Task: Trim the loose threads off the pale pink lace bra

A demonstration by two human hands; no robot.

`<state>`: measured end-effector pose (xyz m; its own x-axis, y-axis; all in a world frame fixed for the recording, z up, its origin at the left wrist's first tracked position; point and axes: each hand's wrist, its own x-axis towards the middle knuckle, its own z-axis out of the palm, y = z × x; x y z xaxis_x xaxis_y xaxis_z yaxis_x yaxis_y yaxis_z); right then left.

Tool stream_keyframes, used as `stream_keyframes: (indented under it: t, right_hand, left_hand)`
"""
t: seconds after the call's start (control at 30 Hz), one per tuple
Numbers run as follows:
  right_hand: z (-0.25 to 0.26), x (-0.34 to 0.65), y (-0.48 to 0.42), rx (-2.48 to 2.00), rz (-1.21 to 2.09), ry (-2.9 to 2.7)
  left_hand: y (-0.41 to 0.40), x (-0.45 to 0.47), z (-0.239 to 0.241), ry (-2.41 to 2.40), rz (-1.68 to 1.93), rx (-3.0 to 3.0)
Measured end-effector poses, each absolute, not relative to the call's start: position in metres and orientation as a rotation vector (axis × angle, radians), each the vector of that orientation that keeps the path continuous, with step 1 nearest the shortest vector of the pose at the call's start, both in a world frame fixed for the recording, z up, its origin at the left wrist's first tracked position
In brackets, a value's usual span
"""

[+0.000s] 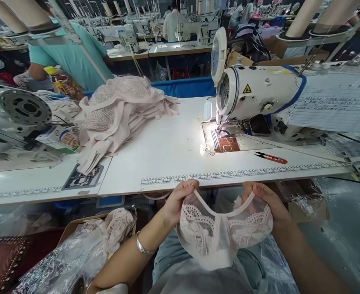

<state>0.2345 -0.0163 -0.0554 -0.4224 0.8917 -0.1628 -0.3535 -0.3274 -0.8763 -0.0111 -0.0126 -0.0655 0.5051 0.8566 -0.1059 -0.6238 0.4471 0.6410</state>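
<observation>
A pale pink lace bra [225,232] hangs stretched between my two hands, above my lap and just in front of the table edge. My left hand [182,200] pinches its upper left edge between thumb and fingers. At the other side my right hand [267,200] grips the upper right edge, with some fingers hidden behind the sheer fabric. The top band sags in a curve between the two grips. Beyond the table edge stands a white sewing machine [256,90], its lamp lit over the needle area. Orange thread snips [271,158] lie on the table to its front.
A heap of pale pink lace pieces [121,110] lies on the white table [158,151] at left. A printed ruler [244,173] runs along the front edge. Another machine [17,122] stands far left. Below, a box [72,228] holds plastic and lace. A person [72,57] sits beyond.
</observation>
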Motion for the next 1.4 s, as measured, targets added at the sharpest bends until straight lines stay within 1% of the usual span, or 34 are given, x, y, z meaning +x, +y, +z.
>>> stream_keyframes:
  t: [0.27,0.5,0.73,0.93,1.4]
  right_hand:
    - [-0.059,0.230,-0.018,-0.770,1.959,-0.918]
    - [-0.053,0.231,-0.017,-0.953,1.938,-0.948]
    - [-0.040,0.237,-0.017,-1.136,1.891,-0.949]
    - [-0.036,0.238,-0.021,-1.195,1.834,-0.997]
    - [-0.038,0.246,-0.026,-1.255,1.820,-1.046]
  left_hand:
    - [-0.014,-0.004,-0.064,0.400,0.997,0.529]
    - [-0.010,-0.015,-0.068,0.420,0.986,0.747]
    - [0.000,-0.033,-0.058,0.471,0.939,1.023]
    - [0.008,-0.032,-0.052,0.491,0.899,1.081]
    - [0.014,-0.034,-0.058,0.524,0.826,1.156]
